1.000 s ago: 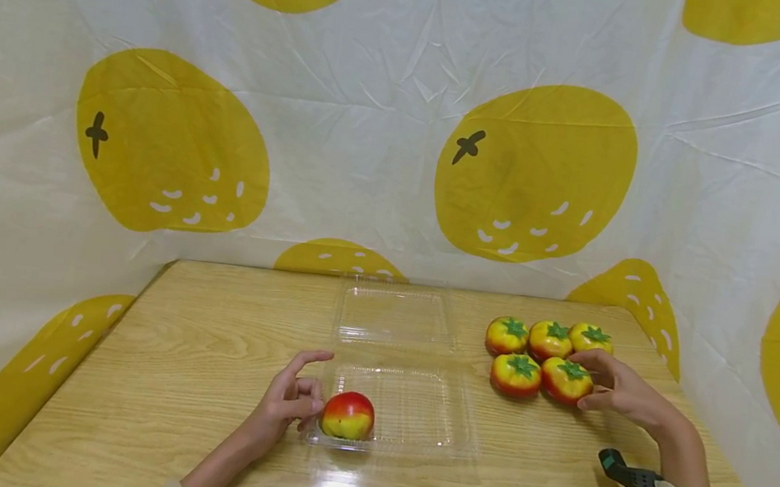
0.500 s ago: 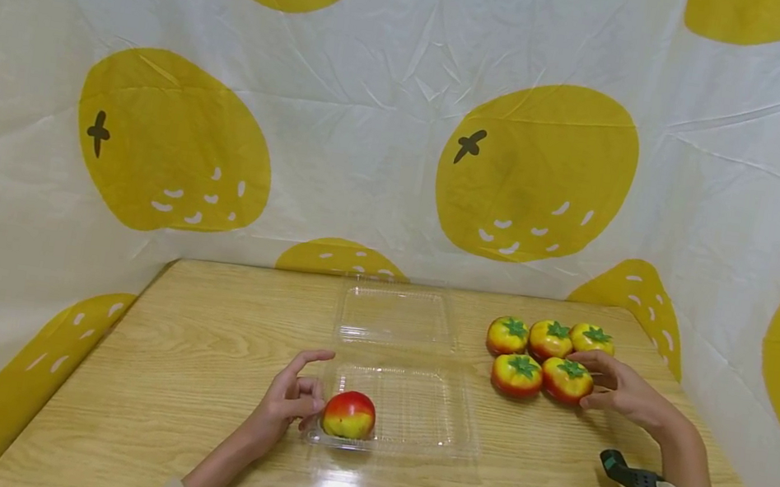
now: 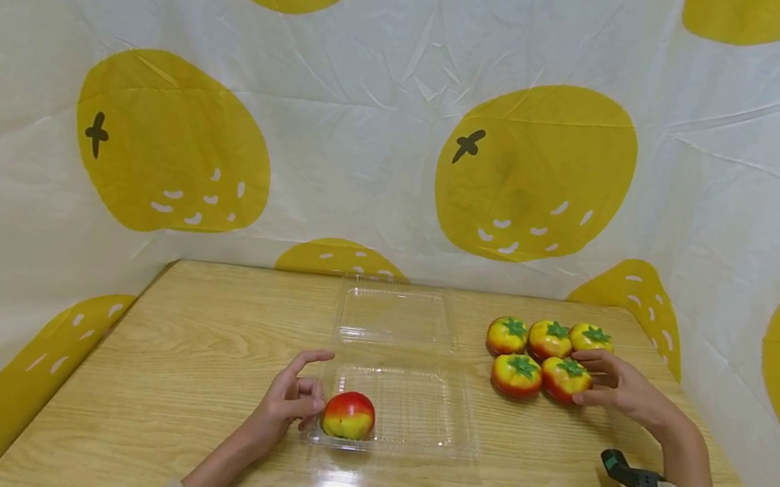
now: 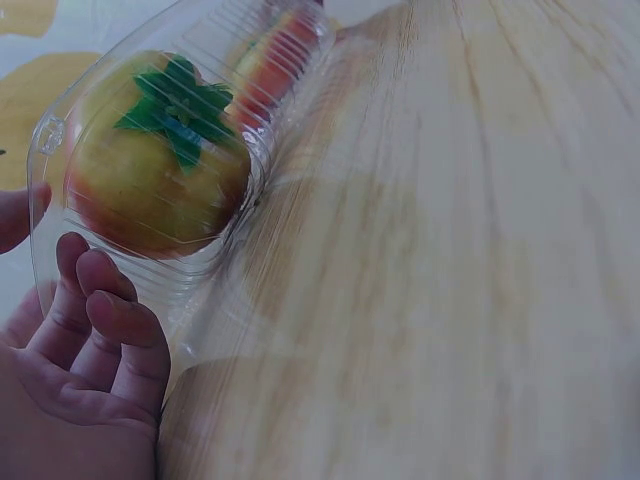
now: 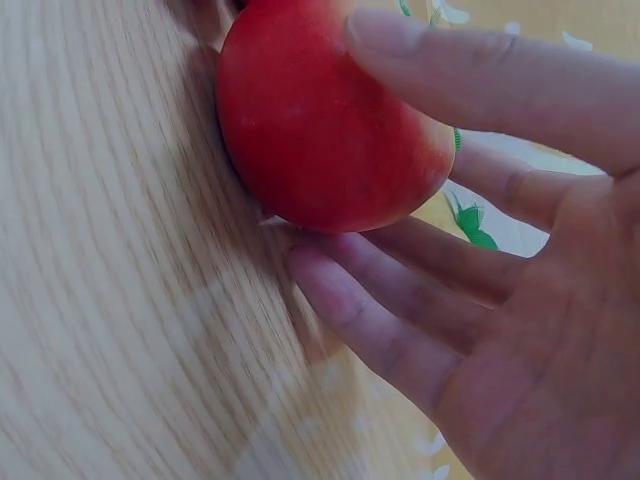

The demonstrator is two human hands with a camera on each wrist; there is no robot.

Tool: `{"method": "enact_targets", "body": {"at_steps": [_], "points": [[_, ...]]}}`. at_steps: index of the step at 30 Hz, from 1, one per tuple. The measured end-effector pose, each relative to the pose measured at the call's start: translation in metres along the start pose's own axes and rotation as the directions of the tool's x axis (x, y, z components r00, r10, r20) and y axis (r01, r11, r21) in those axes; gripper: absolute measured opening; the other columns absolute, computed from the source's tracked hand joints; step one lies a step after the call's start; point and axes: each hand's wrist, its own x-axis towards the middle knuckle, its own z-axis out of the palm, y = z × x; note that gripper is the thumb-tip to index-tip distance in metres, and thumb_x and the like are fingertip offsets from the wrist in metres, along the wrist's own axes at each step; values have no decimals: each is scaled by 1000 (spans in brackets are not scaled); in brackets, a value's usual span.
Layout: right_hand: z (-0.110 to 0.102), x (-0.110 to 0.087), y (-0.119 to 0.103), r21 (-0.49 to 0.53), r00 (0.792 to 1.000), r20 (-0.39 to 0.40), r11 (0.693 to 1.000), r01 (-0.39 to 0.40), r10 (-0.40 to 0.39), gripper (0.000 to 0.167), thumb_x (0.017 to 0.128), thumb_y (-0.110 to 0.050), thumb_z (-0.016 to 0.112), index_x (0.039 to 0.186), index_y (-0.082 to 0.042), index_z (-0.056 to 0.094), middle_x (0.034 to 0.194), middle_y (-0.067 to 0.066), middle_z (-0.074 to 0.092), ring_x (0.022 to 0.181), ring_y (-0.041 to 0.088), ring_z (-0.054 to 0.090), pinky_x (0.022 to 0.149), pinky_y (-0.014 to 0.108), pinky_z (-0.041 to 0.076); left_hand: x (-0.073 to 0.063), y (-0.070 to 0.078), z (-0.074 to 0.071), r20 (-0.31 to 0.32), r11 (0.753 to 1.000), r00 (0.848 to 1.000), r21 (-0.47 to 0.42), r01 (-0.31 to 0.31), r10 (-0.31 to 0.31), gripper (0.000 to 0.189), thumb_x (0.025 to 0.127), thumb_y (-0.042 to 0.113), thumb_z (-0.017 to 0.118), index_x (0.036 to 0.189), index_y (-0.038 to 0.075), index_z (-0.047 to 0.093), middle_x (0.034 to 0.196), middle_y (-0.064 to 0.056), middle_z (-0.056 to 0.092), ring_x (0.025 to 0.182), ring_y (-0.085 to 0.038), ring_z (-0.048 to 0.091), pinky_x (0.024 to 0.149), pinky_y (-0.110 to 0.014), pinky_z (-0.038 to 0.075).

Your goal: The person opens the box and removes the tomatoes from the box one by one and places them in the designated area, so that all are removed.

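My right hand (image 3: 620,388) has thumb and fingers round the near right toy tomato (image 3: 565,379), which is red and yellow with a green star-shaped calyx. In the right wrist view the thumb lies over the tomato's red side (image 5: 320,130), the other fingers beside and behind it. My left hand (image 3: 289,400), its index finger stretched out and the rest loosely bent, is at the left edge of a clear plastic clamshell box (image 3: 406,446). One tomato (image 3: 348,415) lies in the box's near left corner, red side up; its calyx shows through the plastic in the left wrist view.
Several more toy tomatoes (image 3: 517,375) sit close together on the wooden table (image 3: 215,319), right of the box. The box's lid (image 3: 395,317) lies folded back, away from me. A white curtain (image 3: 358,148) printed with yellow fruit hangs round the table.
My right thumb and fingers have come in a little on the near right tomato, which has shifted very slightly left. The left hand and the box have not moved.
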Motion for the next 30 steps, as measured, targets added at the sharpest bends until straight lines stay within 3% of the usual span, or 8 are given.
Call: {"method": "enact_targets", "body": {"at_steps": [8,11,15,21,25,30], "points": [[-2,-1,-3,-5,1000,11,1000,-19,19,60,93,-22,74,142,3,51,146,32,48,126,48,54,89,30,53,1,0,0,-2,1000,1000,8,1,-1,60,95,-1,53,151,0,33,76,2,55,56,-23,40,49,-26,43],[-3,-1,-3,-7,1000,10,1000,-12,12,60,93,-21,74,142,2,52,146,30,49,124,35,57,86,21,52,1,0,0,0,1000,1000,10,-6,6,60,94,-2,53,151,3,35,75,2,55,55,-25,38,47,-28,40],[-3,-2,-2,-12,1000,8,1000,8,-7,58,93,-21,73,142,1,53,146,28,51,118,9,54,87,19,51,0,0,0,0,1000,1000,11,-8,8,60,93,-2,53,151,4,36,75,2,55,55,-25,38,46,-29,40],[-2,-3,-3,7,1000,14,1000,14,-14,59,93,-21,73,143,2,53,145,30,50,115,5,51,85,21,53,0,0,0,2,1000,1000,11,-9,9,60,93,-1,54,150,4,36,75,2,56,55,-29,37,45,-31,39],[-2,-3,-3,9,1000,7,1000,14,-14,60,92,-21,73,143,2,52,145,30,50,112,-9,49,86,19,51,-1,0,0,-2,1000,1000,17,-3,3,61,93,-1,54,151,3,35,75,2,56,55,-30,36,46,-30,40],[-1,-3,-3,7,1000,5,1000,13,-13,61,92,-19,73,144,3,50,146,30,49,119,5,54,86,19,51,-1,0,0,-5,1000,1000,22,1,-1,61,93,0,54,151,2,35,76,2,56,56,-30,36,47,-28,41]]}}
